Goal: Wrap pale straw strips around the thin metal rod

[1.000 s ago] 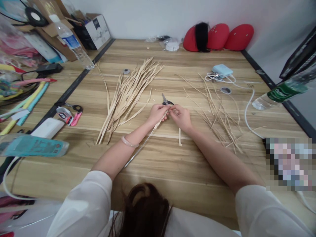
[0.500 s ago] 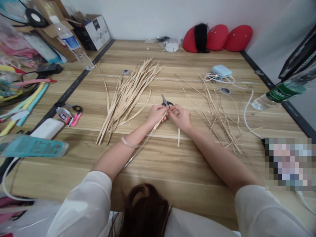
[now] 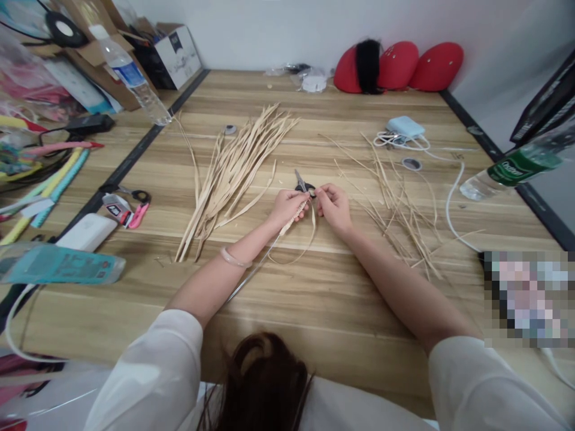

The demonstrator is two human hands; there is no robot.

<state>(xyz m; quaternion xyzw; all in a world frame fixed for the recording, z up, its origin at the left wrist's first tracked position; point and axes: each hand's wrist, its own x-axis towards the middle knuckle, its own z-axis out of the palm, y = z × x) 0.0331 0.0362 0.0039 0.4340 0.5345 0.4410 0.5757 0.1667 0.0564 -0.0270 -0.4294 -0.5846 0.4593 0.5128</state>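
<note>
My left hand (image 3: 291,206) is closed round a thin metal rod (image 3: 251,274) wrapped near its upper end with a pale braided straw strip (image 3: 290,224). A loose straw strip (image 3: 313,224) hangs from between the hands and curves down to the left. Just to the right, my right hand (image 3: 333,209) has its fingers pinched together; what lies in the pinch is too small to make out. Behind the fingertips lie black-handled scissors (image 3: 300,179), partly hidden by the hands.
A bundle of flat straw strips (image 3: 242,161) lies to the left, thinner straw pieces (image 3: 395,203) to the right. Farther out are a blue box with a white cable (image 3: 405,127), a green-labelled bottle (image 3: 516,169), a pink-handled tool (image 3: 139,214) and red caps (image 3: 398,64).
My right hand has moved slightly right and up, apart from the left fingers. The loose strip's end that hung below the right hand now loops down leftward. My left hand stays nearly still.
</note>
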